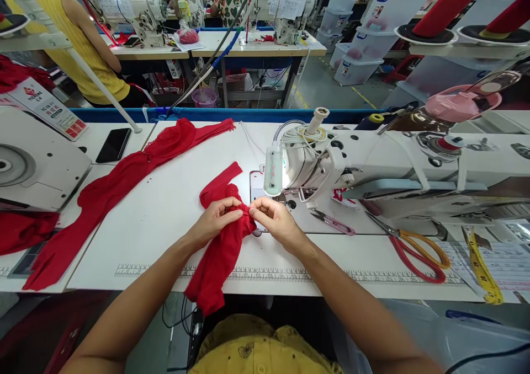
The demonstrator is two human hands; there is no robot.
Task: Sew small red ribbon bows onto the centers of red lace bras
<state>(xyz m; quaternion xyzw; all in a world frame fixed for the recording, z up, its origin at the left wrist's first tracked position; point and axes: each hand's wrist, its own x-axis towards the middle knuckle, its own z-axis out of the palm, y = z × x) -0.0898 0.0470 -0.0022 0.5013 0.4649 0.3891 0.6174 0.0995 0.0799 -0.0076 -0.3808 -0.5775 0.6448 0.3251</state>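
My left hand (217, 217) and my right hand (271, 215) both pinch a bunched part of a red fabric piece (219, 252) on the white sewing table (165, 208). The fingertips nearly meet over the cloth, just in front of the needle area of the white sewing machine (331, 164). The piece's lower end hangs over the table's front edge, and its upper end lies flat towards the back.
A long red garment (124, 181) lies across the table to the left, beside a black phone (113, 145). Thread snips (333, 220), red-and-orange-handled scissors (414, 247) and a yellow measuring tape (482, 269) lie right. Another person in yellow (83, 48) stands far left.
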